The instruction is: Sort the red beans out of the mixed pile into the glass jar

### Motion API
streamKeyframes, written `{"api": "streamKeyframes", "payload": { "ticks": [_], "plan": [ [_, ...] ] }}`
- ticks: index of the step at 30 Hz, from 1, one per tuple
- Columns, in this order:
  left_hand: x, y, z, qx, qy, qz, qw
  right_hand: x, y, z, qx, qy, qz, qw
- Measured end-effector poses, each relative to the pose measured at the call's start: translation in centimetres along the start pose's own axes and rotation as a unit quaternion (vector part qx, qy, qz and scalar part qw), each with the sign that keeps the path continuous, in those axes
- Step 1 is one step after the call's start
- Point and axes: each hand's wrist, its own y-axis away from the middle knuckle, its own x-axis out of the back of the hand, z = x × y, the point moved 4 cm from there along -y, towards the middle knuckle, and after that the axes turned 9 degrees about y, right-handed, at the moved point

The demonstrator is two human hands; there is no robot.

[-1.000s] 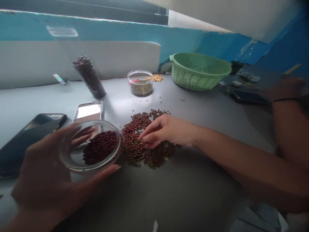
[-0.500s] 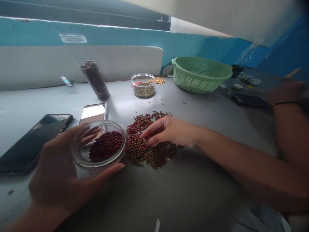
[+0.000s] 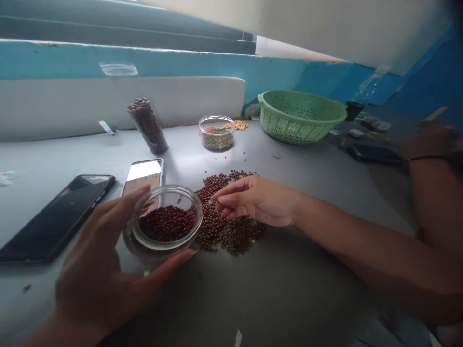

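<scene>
My left hand is wrapped round a clear round jar, tilted so its open mouth faces me. Dark red beans lie inside it. Just right of the jar, a spread pile of mixed red and green beans rests on the grey table. Over this pile, my right hand has its thumb and forefinger pinched together. Whatever is between those fingertips is too small to make out.
A black phone and a lighter phone lie at left. Behind stand a tall container of dark beans, a clear tub of green beans and a green basket. Another person's hand is at far right.
The jar in my left hand has shifted right and slightly down, closer to my right hand. My right fingertips have lifted a little from the beans. The view has tilted slightly.
</scene>
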Motion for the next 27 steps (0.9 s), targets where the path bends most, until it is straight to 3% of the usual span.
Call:
{"api": "streamKeyframes", "payload": {
  "ticks": [6,10,21,27],
  "plan": [
    [-0.5,-0.5,2.6,-0.034,-0.003,-0.004,0.999,-2.2,1.1,-1.3,0.075,-0.071,-0.006,0.995],
    [-1.0,-0.7,3.1,-0.086,0.001,-0.031,0.996,-3.4,1.9,-1.7,0.065,-0.065,0.006,0.996],
    [-1.4,-0.6,3.3,-0.057,0.029,-0.045,0.997,-3.7,2.7,-2.1,0.073,-0.105,-0.008,0.992],
    [-0.8,-0.5,1.3,-0.008,0.034,-0.015,0.999,-3.1,2.5,-2.1,0.1,-0.117,0.001,0.988]
  ]
}}
